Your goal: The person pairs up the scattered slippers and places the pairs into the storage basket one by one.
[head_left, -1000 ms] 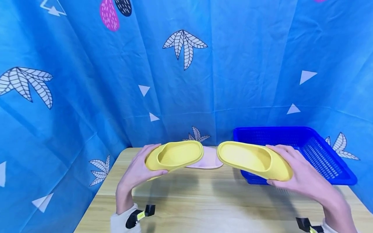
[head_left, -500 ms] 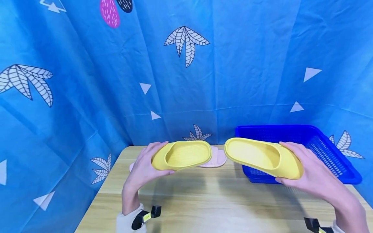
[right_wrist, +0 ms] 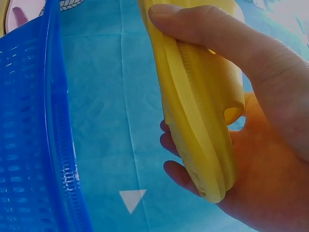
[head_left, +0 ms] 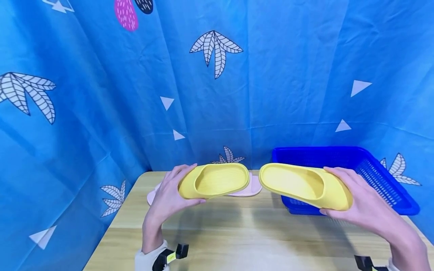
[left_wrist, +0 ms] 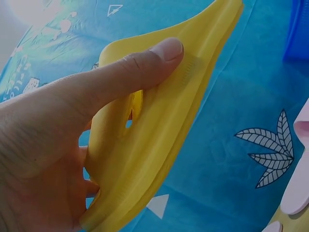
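Two yellow slippers are held up above the table, heel ends pointing at each other with a small gap between. My left hand grips the left yellow slipper round its toe end; in the left wrist view the thumb presses along the side of that slipper. The right yellow slipper is gripped the same way by my right hand, and the right wrist view has fingers curled under its sole. Behind them, pink slippers lie on the table, partly hidden by the left slipper and hand.
A blue perforated plastic basket stands at the back right of the wooden table, partly behind the right slipper and hand. A blue patterned curtain hangs behind and along the sides.
Both hands have shifted slightly to the right with the yellow slippers, and the gap between the heels was briefly wider. More of the pink slippers shows at the left.
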The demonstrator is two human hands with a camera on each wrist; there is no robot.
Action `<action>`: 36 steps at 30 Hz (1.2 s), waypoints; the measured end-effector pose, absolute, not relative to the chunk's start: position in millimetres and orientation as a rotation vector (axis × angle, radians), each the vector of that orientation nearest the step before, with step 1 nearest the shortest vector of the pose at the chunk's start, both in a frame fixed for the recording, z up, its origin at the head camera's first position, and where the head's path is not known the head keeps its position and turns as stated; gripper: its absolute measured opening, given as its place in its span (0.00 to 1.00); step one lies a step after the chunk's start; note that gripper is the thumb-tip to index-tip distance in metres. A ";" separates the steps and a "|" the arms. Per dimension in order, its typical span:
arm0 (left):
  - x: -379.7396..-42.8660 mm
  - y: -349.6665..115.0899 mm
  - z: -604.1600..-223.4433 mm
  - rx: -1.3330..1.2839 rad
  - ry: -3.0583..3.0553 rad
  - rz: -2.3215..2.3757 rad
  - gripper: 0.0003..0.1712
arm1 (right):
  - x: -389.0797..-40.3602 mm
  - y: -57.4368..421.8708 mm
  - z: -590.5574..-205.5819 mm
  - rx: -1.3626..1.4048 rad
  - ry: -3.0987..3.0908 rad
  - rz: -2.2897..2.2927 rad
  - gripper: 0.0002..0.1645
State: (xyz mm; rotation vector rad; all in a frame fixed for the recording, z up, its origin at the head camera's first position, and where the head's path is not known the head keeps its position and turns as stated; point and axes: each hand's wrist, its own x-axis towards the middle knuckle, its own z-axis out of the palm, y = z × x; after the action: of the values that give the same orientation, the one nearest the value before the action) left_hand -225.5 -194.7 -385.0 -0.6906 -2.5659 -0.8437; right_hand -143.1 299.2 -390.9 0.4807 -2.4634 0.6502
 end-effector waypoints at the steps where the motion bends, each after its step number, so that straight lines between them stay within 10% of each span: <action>1: -224.3 -194.4 -384.6 -0.684 -2.572 -0.848 0.60 | -143.1 298.7 -391.2 0.490 -2.461 0.645 0.70; 36: -219.3 -174.9 -382.0 -0.737 -2.554 -0.831 0.60 | -144.6 298.2 -393.4 0.535 -2.470 0.607 0.70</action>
State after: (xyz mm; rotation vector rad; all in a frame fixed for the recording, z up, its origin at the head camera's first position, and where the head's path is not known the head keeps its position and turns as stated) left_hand -219.3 -174.9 -382.0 -0.7367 -2.5537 -0.8306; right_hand -144.6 298.2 -393.4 0.5352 -2.4703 0.6074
